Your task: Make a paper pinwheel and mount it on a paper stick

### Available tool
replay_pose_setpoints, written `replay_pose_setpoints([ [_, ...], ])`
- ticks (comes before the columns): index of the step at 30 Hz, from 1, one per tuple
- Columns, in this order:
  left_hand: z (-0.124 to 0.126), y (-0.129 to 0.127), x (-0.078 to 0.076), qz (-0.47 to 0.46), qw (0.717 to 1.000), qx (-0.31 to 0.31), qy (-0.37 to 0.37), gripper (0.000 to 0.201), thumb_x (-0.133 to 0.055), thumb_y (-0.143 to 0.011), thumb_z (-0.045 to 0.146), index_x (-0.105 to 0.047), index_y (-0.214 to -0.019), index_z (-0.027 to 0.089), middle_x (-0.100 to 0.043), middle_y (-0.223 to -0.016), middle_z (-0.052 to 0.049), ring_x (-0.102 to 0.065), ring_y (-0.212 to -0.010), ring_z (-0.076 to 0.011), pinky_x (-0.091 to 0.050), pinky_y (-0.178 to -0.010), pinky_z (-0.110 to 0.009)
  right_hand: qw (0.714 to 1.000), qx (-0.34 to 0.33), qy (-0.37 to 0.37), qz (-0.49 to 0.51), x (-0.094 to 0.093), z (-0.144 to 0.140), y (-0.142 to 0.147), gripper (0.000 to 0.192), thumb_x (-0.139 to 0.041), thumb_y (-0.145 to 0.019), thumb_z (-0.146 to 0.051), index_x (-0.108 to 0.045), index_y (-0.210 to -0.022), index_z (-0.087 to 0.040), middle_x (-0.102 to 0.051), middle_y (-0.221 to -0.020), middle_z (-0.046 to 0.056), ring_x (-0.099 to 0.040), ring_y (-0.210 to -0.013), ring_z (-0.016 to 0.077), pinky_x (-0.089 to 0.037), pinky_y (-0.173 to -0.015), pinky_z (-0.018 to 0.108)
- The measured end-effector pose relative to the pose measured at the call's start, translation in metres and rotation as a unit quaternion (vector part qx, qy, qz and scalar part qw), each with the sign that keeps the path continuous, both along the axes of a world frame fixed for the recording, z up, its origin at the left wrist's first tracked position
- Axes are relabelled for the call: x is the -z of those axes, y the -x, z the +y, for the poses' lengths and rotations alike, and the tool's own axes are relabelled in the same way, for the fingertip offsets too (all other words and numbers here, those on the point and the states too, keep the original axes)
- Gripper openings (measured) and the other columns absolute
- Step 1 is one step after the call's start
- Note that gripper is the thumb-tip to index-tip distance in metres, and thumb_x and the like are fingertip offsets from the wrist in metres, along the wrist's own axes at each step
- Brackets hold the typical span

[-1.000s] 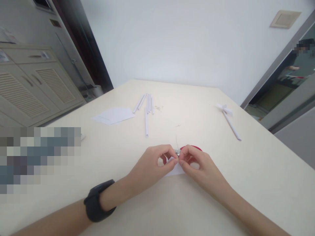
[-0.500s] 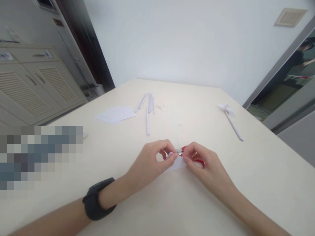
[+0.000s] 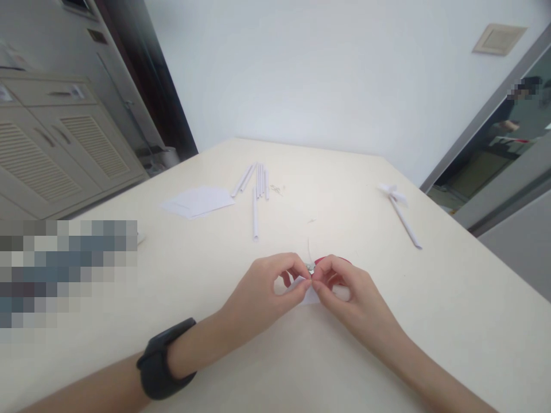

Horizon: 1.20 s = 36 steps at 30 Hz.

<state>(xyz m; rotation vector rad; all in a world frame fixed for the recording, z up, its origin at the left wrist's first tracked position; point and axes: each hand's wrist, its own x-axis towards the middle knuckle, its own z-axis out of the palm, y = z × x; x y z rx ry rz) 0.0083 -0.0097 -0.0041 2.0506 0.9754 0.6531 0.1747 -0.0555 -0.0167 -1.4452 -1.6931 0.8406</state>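
Thumb and fingers of my left hand (image 3: 269, 289) are pinched at the upper edge of a small piece of white paper (image 3: 310, 297). My right hand (image 3: 348, 287) pinches the same paper from the right, its fingertips meeting those of the left. Both hands cover much of the sheet. Just behind the fingers lie red-handled scissors (image 3: 319, 262), partly hidden by my right hand. A thin white strip (image 3: 309, 249) stretches away beyond the scissors' pivot.
Several rolled paper tubes (image 3: 255, 215) lie farther back beside white paper sheets (image 3: 200, 201). A paper pinwheel on a tube (image 3: 404, 221) is at the right. Tiny scraps (image 3: 275, 189) dot the white table (image 3: 336, 172). A person (image 3: 508, 123) is beyond the doorway.
My right hand has moved left, so its fingertips now meet my left hand's at the paper. The view has shifted slightly.
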Motion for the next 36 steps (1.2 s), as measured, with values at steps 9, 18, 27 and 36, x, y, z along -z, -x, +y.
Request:
replay_pose_setpoints([
  [9,-0.002,0.001,0.0,-0.005,1.0,-0.015,-0.025,0.013,-0.052,-0.079,0.019,-0.061,-0.071,0.019,-0.063,-0.069,0.002,-0.055,-0.066,-0.0135,-0.042,-0.063,-0.026,1.0,0.012,0.002,-0.006,-0.005,-0.002,0.002,0.008,-0.048,-0.08,-0.015,-0.051,-0.075,-0.02,-0.059,-0.077,-0.001,-0.053,-0.071,0.0125,-0.041,-0.06,0.024],
  [18,0.002,0.004,0.003,-0.013,0.999,-0.027,-0.04,0.012,-0.054,-0.081,0.022,-0.061,-0.071,0.02,-0.063,-0.07,0.004,-0.056,-0.067,-0.0116,-0.041,-0.063,-0.024,1.0,0.002,-0.004,0.0,-0.006,0.001,-0.002,0.009,-0.049,-0.08,-0.014,-0.051,-0.074,-0.021,-0.06,-0.077,-0.001,-0.053,-0.072,0.0129,-0.041,-0.063,0.025],
  [27,0.005,0.009,0.0,-0.007,0.999,-0.045,-0.023,0.014,-0.053,-0.084,0.027,-0.061,-0.074,0.021,-0.063,-0.072,0.005,-0.057,-0.069,-0.0118,-0.041,-0.062,-0.024,1.0,0.001,0.012,0.002,-0.012,0.005,-0.012,0.011,-0.049,-0.08,-0.013,-0.053,-0.074,-0.02,-0.057,-0.071,-0.003,-0.049,-0.065,0.0106,-0.038,-0.057,0.022],
  [36,0.016,0.016,-0.005,-0.067,0.994,-0.083,0.019,0.016,-0.054,-0.084,0.032,-0.058,-0.072,0.022,-0.061,-0.072,0.005,-0.056,-0.071,-0.0111,-0.041,-0.064,-0.022,0.998,0.041,0.007,-0.038,-0.012,0.018,-0.033,0.01,-0.051,-0.083,-0.02,-0.053,-0.073,-0.02,-0.06,-0.073,-0.002,-0.054,-0.068,0.0123,-0.042,-0.063,0.025],
])
